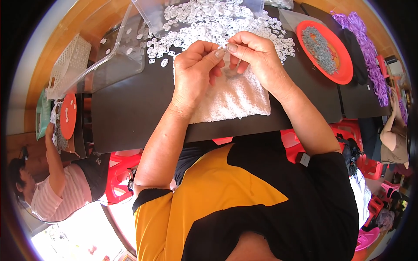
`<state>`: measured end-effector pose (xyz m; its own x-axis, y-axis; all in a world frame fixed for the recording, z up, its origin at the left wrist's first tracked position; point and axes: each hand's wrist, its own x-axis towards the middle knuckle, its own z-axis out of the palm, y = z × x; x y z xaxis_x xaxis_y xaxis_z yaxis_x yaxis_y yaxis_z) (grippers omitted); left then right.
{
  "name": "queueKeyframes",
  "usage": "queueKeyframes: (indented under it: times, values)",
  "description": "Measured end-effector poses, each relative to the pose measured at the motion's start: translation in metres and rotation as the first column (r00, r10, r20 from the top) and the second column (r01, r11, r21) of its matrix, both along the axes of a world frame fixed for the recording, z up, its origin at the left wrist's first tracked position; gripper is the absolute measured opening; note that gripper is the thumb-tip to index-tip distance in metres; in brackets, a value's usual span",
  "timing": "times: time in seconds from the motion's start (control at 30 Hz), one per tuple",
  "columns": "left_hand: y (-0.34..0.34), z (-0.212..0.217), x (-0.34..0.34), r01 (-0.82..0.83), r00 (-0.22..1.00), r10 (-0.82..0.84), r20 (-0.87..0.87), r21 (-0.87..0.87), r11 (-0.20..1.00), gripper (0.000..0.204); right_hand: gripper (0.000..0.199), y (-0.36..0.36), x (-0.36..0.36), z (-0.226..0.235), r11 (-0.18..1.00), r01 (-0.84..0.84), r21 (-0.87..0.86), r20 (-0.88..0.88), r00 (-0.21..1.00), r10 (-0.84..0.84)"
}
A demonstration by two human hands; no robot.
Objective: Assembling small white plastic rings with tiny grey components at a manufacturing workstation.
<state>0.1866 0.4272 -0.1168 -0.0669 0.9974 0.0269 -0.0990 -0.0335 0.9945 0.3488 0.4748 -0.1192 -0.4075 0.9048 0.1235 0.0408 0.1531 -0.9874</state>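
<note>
My left hand (196, 69) and my right hand (259, 58) meet fingertip to fingertip above a white terry towel (235, 102). Both are closed in a pinch, thumb against forefinger. Whatever sits between the fingertips is tiny and mostly covered; a speck of white shows there, but I cannot tell it from the pile behind. Just beyond my hands spreads a heap of small white oval plastic pieces with holes (209, 26). Some lie loose at its left side, such as one white oval piece (164, 62).
A red-orange round tray (346, 76) of small grey metal parts stands at right, beside purple strips (361, 39). Clear plastic bins (117, 69) and a white perforated basket (69, 63) stand left on the dark table (130, 111). Co-workers sit at left (61, 187) and far right (394, 143).
</note>
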Motion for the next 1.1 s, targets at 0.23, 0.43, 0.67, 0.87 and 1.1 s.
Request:
queueKeyframes:
  times: [0.23,0.43,0.67,0.87,1.1]
  values:
    - [0.001,0.0,-0.002,0.022,1.0,-0.022,0.019,-0.006,1.0,0.011,0.017,0.001,0.005,0.005,0.997,-0.06,0.039,-0.006,0.998,0.06]
    - [0.0,-0.001,-0.003,0.026,1.0,-0.026,-0.011,-0.025,0.999,0.011,0.017,0.0,0.003,0.003,0.996,-0.087,-0.003,-0.014,0.996,0.087]
    - [0.001,0.001,-0.003,0.037,0.999,-0.036,-0.032,0.034,0.999,0.011,0.018,-0.001,0.003,0.005,0.997,-0.079,0.013,-0.031,0.996,0.079]
    - [0.003,0.0,-0.006,0.051,0.979,-0.056,0.196,0.034,0.998,0.01,0.018,0.0,0.005,0.006,0.996,-0.089,0.019,-0.045,0.995,0.09]
    - [0.002,0.001,-0.01,0.097,0.947,-0.118,0.299,0.082,0.992,0.015,0.017,0.001,0.009,0.008,0.98,-0.19,-0.067,-0.117,0.976,0.181]
